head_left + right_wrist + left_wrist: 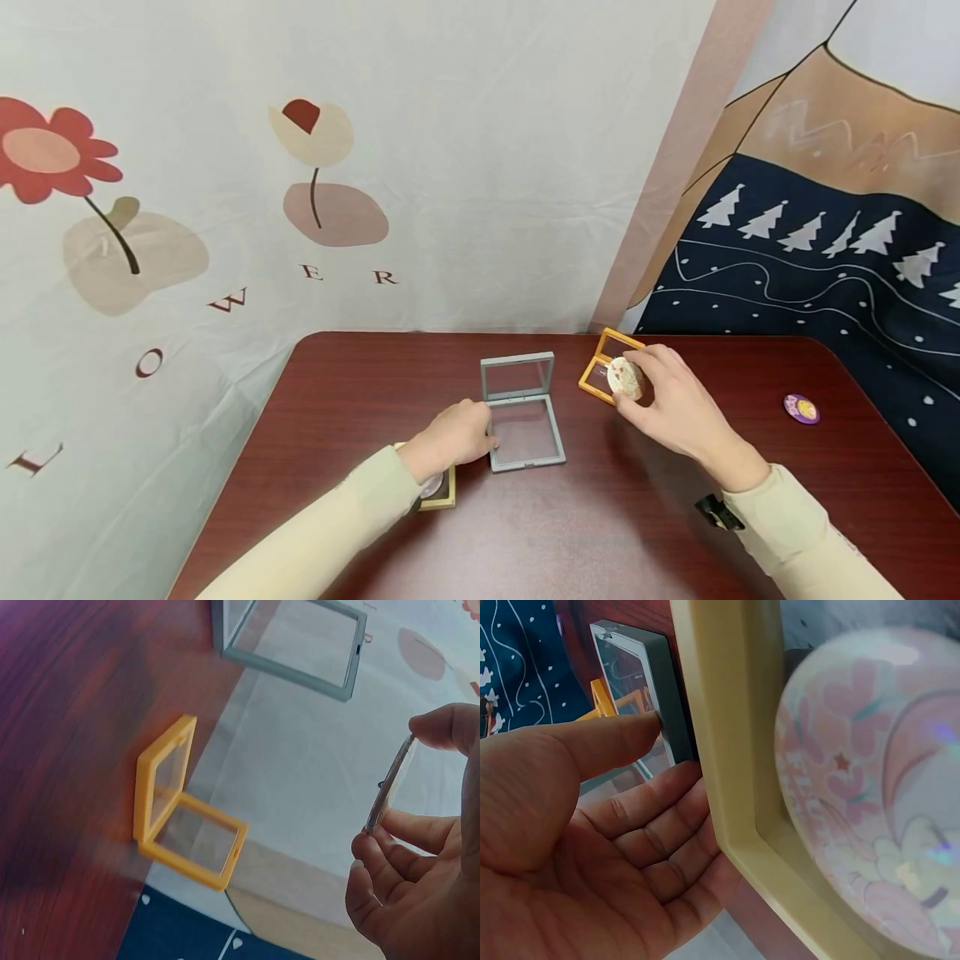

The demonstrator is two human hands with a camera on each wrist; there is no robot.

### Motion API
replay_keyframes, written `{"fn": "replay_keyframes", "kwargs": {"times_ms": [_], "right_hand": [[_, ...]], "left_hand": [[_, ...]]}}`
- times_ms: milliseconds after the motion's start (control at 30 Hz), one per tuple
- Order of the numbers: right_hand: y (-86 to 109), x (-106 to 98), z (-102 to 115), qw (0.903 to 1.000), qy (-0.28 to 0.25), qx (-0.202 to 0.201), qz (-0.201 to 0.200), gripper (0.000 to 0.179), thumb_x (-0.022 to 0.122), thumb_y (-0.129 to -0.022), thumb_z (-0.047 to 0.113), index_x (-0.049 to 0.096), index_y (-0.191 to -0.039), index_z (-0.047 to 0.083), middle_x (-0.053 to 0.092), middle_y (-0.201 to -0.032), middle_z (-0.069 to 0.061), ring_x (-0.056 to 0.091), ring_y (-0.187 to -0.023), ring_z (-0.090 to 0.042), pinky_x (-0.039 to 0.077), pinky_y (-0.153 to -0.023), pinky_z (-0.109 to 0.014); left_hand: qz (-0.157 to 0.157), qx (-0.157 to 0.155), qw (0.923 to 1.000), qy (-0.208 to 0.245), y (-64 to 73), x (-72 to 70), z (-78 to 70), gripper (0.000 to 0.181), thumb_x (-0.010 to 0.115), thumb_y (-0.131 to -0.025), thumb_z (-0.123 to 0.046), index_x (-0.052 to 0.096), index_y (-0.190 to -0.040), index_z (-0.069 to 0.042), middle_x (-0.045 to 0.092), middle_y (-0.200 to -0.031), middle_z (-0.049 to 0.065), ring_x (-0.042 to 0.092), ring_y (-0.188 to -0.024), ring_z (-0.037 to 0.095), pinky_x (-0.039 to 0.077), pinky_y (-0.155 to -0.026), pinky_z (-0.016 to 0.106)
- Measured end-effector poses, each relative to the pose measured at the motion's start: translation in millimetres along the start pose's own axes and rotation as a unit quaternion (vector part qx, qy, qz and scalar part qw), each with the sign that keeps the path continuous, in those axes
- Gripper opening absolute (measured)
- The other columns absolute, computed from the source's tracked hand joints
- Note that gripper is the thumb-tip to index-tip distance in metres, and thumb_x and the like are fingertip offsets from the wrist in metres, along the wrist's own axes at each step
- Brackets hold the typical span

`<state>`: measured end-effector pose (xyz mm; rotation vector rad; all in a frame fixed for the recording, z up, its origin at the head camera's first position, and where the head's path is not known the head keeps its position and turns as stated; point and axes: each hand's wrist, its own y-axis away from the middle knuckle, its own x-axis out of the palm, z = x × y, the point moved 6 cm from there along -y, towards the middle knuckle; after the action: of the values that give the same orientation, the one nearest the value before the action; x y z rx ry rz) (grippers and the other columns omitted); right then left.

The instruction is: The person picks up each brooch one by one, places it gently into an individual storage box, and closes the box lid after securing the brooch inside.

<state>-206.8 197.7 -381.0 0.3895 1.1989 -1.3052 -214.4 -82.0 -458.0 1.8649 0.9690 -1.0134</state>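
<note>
My left hand (457,432) pinches the left side of a grey display case (557,433), which stands open on the table with its clear lid raised. In the left wrist view, the thumb and fingertips meet at the edge of that case (673,697). With thumb and fingers, my right hand (678,412) holds a round button badge (622,377) by its rim. The right wrist view shows the badge (391,784) edge-on, apart from an open orange display case (184,868) with clear panes.
Partly under my left forearm lies a cream display case (452,492), holding a pink round badge (840,757). A purple badge (802,409) lies at the right of the dark red table (360,392). Printed cloth (487,167) hangs behind the table.
</note>
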Motion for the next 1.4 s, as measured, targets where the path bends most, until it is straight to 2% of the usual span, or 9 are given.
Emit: {"fn": "replay_keyframes", "kwargs": {"times_ms": [267, 533, 667, 900, 1133, 1400], "right_hand": [[2.3, 12, 16, 0.9995, -0.008, -0.029, -0.011, 0.051, 0.079, -0.081, 0.022, 0.068, -0.126, 0.0, 0.063, -0.117, -0.009, 0.056, -0.107, -0.024, 0.049, -0.085, -0.044], [3.8, 25, 35, 0.999, -0.014, -0.043, 0.004, 0.051, 0.079, -0.082, 0.025, 0.067, -0.126, 0.002, 0.062, -0.123, -0.01, 0.059, -0.108, -0.025, 0.053, -0.084, -0.044], [3.5, 33, 43, 0.9981, -0.012, -0.059, 0.011, 0.051, 0.079, -0.081, 0.026, 0.068, -0.125, 0.002, 0.062, -0.119, -0.009, 0.059, -0.104, -0.024, 0.052, -0.086, -0.044], [4.2, 48, 56, 0.9969, -0.008, -0.071, 0.033, 0.053, 0.08, -0.081, 0.029, 0.069, -0.125, 0.002, 0.062, -0.115, -0.005, 0.059, -0.101, -0.019, 0.052, -0.085, -0.04], [5.4, 68, 65, 0.9951, -0.012, -0.079, 0.058, 0.052, 0.081, -0.082, 0.029, 0.07, -0.125, 0.002, 0.064, -0.117, -0.005, 0.061, -0.101, -0.019, 0.054, -0.082, -0.038], [3.2, 94, 68, 0.992, -0.014, -0.094, 0.083, 0.048, 0.081, -0.08, 0.026, 0.071, -0.12, 0.002, 0.064, -0.111, -0.002, 0.059, -0.096, -0.015, 0.052, -0.08, -0.033]], "left_hand": [[-0.005, 0.008, 1.0, 0.003, 3.7, 3.6, -4.7, 0.038, 0.078, -0.094, -0.02, 0.061, -0.061, -0.015, 0.052, -0.053, -0.004, 0.044, -0.05, 0.01, 0.043, -0.055, 0.029], [-0.004, 0.012, 0.9999, -0.004, 6.3, 3.5, -10.3, 0.04, 0.079, -0.094, -0.02, 0.058, -0.06, -0.014, 0.05, -0.052, -0.004, 0.041, -0.05, 0.01, 0.043, -0.057, 0.029], [0.003, 0.011, 0.9999, -0.001, 7.5, 2.7, -11.0, 0.041, 0.078, -0.095, -0.019, 0.059, -0.059, -0.014, 0.046, -0.05, -0.005, 0.04, -0.048, 0.01, 0.042, -0.055, 0.028], [-0.001, 0.014, 0.9999, 0.0, 10.1, 0.8, -11.1, 0.035, 0.08, -0.093, -0.018, 0.062, -0.063, -0.015, 0.054, -0.053, -0.004, 0.044, -0.051, 0.01, 0.045, -0.059, 0.029], [-0.005, 0.025, 0.9997, 0.007, 11.5, 1.8, -10.4, 0.032, 0.081, -0.092, -0.017, 0.064, -0.064, -0.015, 0.054, -0.054, -0.005, 0.044, -0.052, 0.01, 0.045, -0.059, 0.029], [-0.016, 0.026, 0.9995, 0.003, 11.1, 1.2, -10.6, 0.025, 0.082, -0.091, -0.016, 0.067, -0.071, -0.014, 0.06, -0.063, -0.005, 0.053, -0.058, 0.01, 0.049, -0.063, 0.031]]}}
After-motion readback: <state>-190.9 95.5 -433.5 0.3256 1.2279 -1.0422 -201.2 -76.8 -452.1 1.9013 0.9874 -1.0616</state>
